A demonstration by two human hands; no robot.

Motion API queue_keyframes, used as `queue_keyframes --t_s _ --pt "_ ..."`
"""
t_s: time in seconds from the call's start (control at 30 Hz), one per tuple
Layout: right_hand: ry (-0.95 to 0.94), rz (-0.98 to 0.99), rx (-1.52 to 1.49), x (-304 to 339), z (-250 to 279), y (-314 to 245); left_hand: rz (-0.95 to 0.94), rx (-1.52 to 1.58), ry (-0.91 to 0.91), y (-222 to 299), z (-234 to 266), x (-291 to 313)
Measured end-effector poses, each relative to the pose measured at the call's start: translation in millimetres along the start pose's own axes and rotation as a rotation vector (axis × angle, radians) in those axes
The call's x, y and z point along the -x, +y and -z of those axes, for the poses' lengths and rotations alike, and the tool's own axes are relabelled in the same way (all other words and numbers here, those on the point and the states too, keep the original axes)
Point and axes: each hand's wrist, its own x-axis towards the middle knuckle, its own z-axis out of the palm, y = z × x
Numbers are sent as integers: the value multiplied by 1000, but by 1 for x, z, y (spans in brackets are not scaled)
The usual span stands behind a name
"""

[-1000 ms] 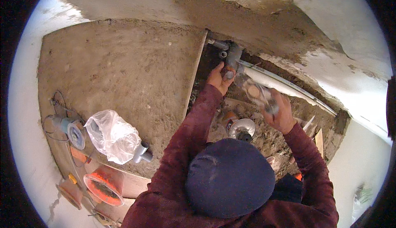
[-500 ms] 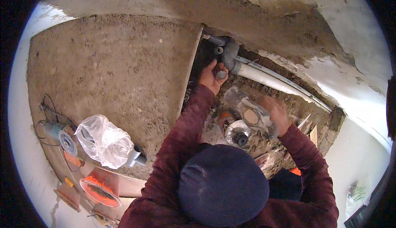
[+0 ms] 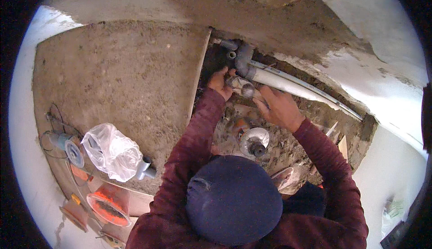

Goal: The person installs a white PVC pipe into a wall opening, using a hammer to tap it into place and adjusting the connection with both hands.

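Observation:
In the dug trench my left hand is closed around a short grey pipe piece with a round end. Crumpled clear plastic lies against that piece. My right hand pinches at the plastic from the other side, its fingertips close to the round end; the exact grip is partly hidden. Just beyond both hands sits a grey pipe elbow, with a small open pipe mouth beside it. A white pipe runs from the elbow to the right.
A concrete slab fills the left. On it lie an angle grinder, a clear plastic bag and a grey pipe fitting. Orange buckets stand lower left. A silver round thing with a black cap stands below my hands.
My right hand has moved up and left, bringing the clear plastic to the piece in my left hand. My left hand has shifted slightly left.

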Motion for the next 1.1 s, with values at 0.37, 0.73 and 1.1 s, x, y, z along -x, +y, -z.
queue_keyframes --t_s 0.37,0.73,1.1 --pt "-58 -63 -77 30 -3 8 -764 -2019 -515 38 3 1" --pt "-112 -147 -174 152 -11 61 37 -3053 -31 46 11 -102" --pt "-136 -217 -233 189 -57 85 -184 -3151 54 31 12 -40"
